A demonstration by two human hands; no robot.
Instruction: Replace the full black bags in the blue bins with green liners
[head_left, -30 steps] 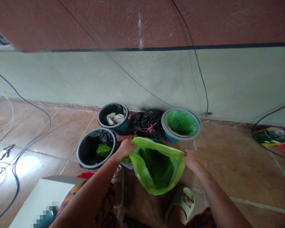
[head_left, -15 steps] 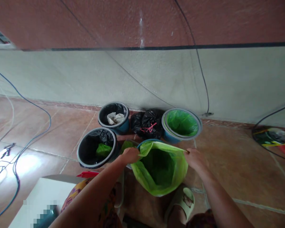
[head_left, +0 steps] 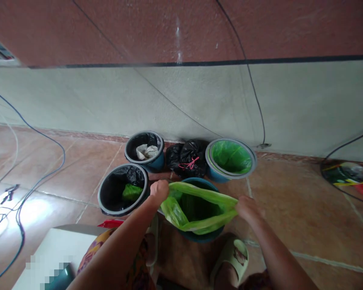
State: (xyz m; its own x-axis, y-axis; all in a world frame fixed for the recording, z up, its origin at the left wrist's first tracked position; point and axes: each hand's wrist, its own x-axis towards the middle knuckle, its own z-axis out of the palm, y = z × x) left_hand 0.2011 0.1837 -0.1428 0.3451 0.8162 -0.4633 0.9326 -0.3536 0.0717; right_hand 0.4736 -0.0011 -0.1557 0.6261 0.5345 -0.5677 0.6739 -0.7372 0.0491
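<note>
Our left hand (head_left: 159, 191) and right hand (head_left: 247, 208) clamp opposite ends of a green bag (head_left: 174, 211), its mouth stretched left to right over a blue bucket (head_left: 200, 238).

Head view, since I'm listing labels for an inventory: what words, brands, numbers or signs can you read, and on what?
No text can be read anywhere.
Green bag between the left hand and right hand: no lettering made out.
Green and yellow item at far right: too blurred to tell if it has print.
Slipper: a brown picture, no words made out.
</note>
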